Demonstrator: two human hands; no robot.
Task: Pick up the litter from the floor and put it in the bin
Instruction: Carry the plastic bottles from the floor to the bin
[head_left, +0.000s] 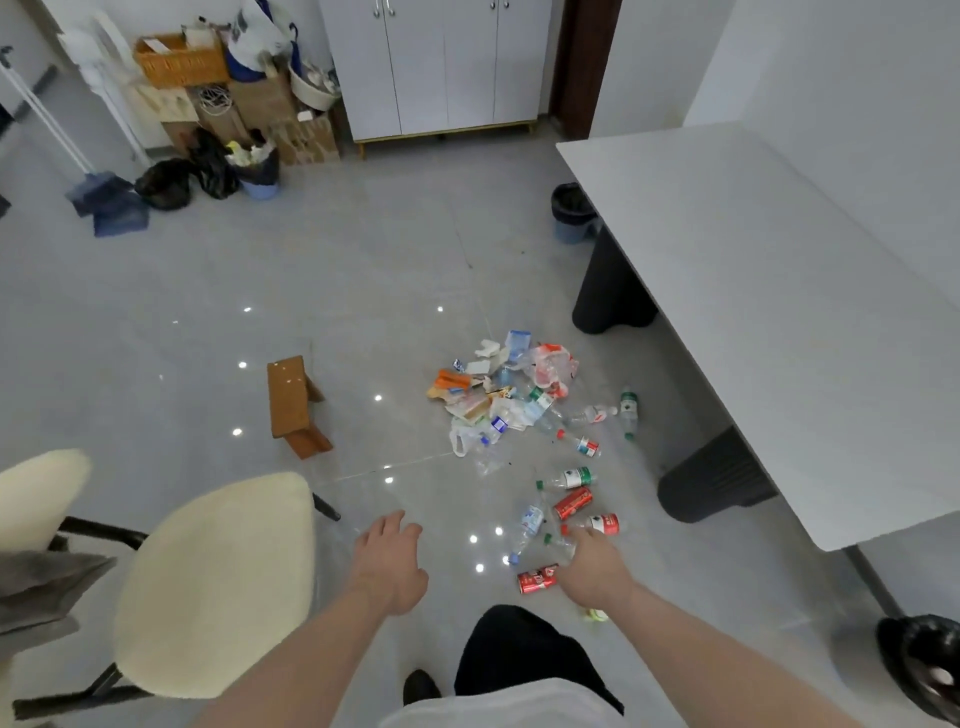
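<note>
From my head camera, my left hand (390, 564) hangs over the grey tiled floor (208, 312) with fingers relaxed and spread, holding nothing. My right hand (592, 571) reaches down among the nearest litter; whether its fingers grip anything I cannot tell. A crushed red drink can (537, 578) lies just left of it, a clear plastic bottle with a green cap (561, 543) at its fingertips. Beyond lies the heap of wrappers and bottles (498, 400). A black-lined bin (922, 665) stands to my right.
</note>
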